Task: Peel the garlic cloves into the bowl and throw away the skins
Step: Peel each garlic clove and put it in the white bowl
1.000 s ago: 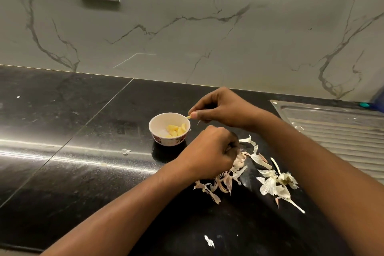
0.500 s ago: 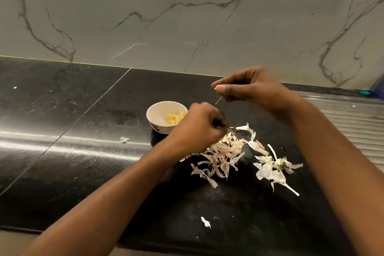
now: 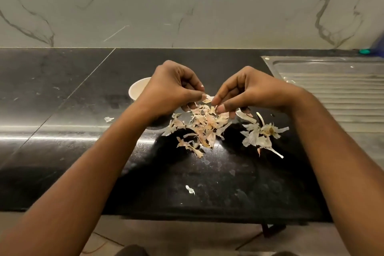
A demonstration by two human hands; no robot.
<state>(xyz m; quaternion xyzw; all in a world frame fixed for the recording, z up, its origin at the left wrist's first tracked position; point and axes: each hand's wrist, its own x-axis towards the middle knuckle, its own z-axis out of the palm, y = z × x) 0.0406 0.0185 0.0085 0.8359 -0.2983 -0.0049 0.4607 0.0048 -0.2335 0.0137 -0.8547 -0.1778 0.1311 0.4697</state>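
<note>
Head view: left hand point(image 3: 172, 89) and right hand point(image 3: 249, 91), fingers curled, both pinch one pale piece point(image 3: 208, 97) over the skins point(image 3: 204, 125) at the middle of the bench point(image 3: 62, 100). Bowl point(image 3: 136, 90) behind left hand, half hidden. Risk: piece slips and lands among the skins, since hands hang beside the bowl, not over it.

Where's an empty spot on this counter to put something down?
The dark counter left of the bowl, back to the wall, is almost bare: one scrap. Between bowl and sink tray the skins crowd it.
</note>
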